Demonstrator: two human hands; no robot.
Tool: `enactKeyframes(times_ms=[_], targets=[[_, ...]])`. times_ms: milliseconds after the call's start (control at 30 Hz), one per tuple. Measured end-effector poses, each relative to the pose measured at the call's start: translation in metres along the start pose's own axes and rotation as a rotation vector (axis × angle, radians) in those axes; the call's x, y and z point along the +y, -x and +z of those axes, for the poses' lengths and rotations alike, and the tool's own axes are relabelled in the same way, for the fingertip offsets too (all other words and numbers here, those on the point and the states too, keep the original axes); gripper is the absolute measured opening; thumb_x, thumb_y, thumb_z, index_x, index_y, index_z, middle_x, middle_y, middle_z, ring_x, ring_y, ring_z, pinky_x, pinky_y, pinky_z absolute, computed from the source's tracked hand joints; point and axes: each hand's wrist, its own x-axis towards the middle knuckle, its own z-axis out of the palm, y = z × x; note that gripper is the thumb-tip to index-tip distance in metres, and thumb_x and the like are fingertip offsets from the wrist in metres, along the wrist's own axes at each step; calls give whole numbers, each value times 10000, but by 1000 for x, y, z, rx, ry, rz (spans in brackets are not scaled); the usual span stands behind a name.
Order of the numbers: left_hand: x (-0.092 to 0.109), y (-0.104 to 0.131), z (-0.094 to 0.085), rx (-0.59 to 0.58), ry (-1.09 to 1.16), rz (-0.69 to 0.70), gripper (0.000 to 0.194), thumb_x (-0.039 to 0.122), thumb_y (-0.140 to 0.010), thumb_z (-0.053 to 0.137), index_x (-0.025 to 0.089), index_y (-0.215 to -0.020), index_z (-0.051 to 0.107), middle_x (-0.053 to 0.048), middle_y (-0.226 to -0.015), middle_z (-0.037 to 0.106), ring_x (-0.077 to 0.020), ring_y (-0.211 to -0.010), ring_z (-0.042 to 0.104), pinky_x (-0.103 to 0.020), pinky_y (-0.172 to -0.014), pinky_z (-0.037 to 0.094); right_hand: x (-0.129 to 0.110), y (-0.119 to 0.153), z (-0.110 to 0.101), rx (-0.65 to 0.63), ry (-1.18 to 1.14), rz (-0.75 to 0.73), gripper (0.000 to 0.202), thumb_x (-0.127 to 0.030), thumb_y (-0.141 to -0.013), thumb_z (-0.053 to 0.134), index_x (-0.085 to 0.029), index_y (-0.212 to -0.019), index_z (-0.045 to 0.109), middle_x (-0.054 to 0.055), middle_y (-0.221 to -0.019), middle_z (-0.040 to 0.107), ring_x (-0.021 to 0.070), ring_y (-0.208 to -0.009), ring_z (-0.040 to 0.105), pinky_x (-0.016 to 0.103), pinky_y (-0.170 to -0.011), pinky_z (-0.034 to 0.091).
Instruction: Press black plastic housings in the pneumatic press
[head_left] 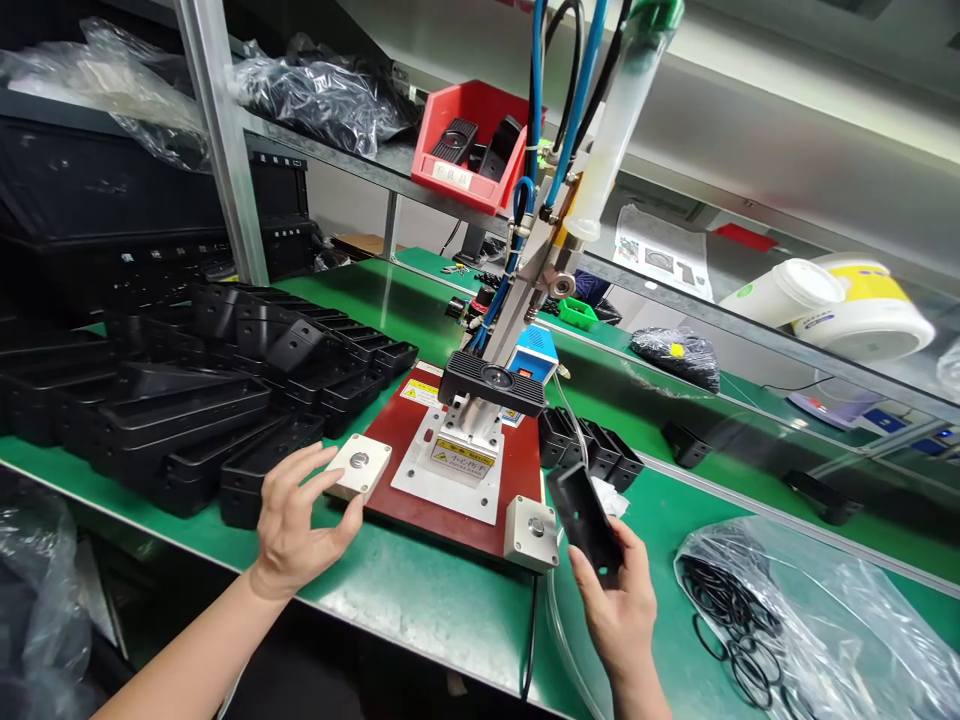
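My left hand (304, 515) has its fingers spread beside the left button box (362, 466); whether a fingertip touches the box I cannot tell. In my right hand (622, 600) is a black plastic housing (585, 520), tilted, its hollow side toward me. Just left of it stands the right button box (531, 533). Between the two boxes, a small press (457, 455) rises from a dark red base plate (420, 500). A ribbed black part with a round centre (495, 380) rests on the press fixture.
Many black housings (180, 420) are piled at the left. Several more (589, 440) stand behind the press. A clear bag of black rubber rings (731, 600) lies at the right. A red bin (472, 145) sits on the shelf above, near blue air hoses (536, 110).
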Motion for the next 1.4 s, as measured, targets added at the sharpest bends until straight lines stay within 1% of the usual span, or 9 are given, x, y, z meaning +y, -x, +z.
enactKeyframes(times_ms=[133, 300, 467, 533, 733, 967, 1100, 1233, 1400], targets=[[26, -11, -9, 4, 205, 30, 654, 127, -681, 752, 239, -1254, 456, -113, -1194, 535, -304, -1124, 577, -486, -887, 564, -41, -12, 14, -120, -58, -347, 494, -382, -809, 705, -251, -1246, 516, 83, -1085, 635, 257, -948, 634, 367, -768, 544], [65, -60, -14, -73, 446, 11, 755, 325, -766, 731, 257, -1398, 325, -159, -1375, 436, -324, -1245, 504, -515, -945, 544, -75, -20, 29, -211, -202, -521, 532, -381, -854, 675, -236, -1316, 454, 100, -1126, 611, 251, -1032, 611, 378, -851, 547], [80, -103, -5, -396, 642, 158, 718, 428, -837, 654, 222, -1421, 290, -173, -1333, 517, -294, -1250, 522, -460, -998, 518, -92, -20, 30, -317, -247, -547, 510, -414, -877, 640, -227, -1312, 450, 108, -1137, 609, 251, -1054, 606, 389, -871, 547], [81, -105, 1, -465, 708, 134, 642, 411, -838, 658, 213, -1369, 356, -142, -1218, 591, -256, -1141, 591, -402, -937, 548, -96, -20, 27, -315, -233, -539, 499, -392, -867, 656, -227, -1297, 464, 118, -1171, 601, 265, -1088, 596, 414, -892, 540], [69, -100, 16, -417, 733, -51, 588, 566, -749, 698, 214, -1179, 508, -81, -1047, 641, -212, -947, 641, -329, -812, 547, -106, -42, 26, -266, -166, -633, 561, -330, -864, 675, -244, -1370, 449, 136, -1292, 558, 290, -1187, 551, 478, -972, 492], [35, -162, 57, -321, 638, -188, 650, 679, -686, 684, 193, -1108, 587, -92, -1061, 627, -253, -1028, 593, -383, -931, 460, -128, -126, 60, -208, -215, -628, 400, -448, -867, 660, -260, -1216, 615, 89, -1155, 633, 250, -1090, 603, 428, -935, 507], [27, -186, 76, -334, 660, -282, 541, 631, -737, 664, 201, -1063, 624, -79, -1068, 631, -242, -1052, 583, -367, -951, 441, -133, -155, 72, -223, -263, -568, 327, -467, -850, 672, -254, -1098, 678, 65, -1116, 653, 233, -1051, 615, 413, -947, 488], [31, -180, 85, -400, 734, -384, 421, 556, -828, 586, 189, -1025, 642, -62, -1016, 664, -197, -916, 614, -312, -811, 481, -124, -162, 77, -284, -291, -515, 334, -456, -875, 634, -229, -1118, 670, 71, -1123, 651, 220, -1063, 609, 398, -956, 481], [43, -170, 88, -303, 802, -457, 345, 481, -892, 511, 180, -1002, 640, -45, -975, 682, -178, -892, 622, -275, -764, 487, -114, -162, 77, -349, -322, -472, 396, -485, -898, 585, -224, -1191, 640, 77, -1200, 635, 225, -1147, 573, 415, -1006, 450]])
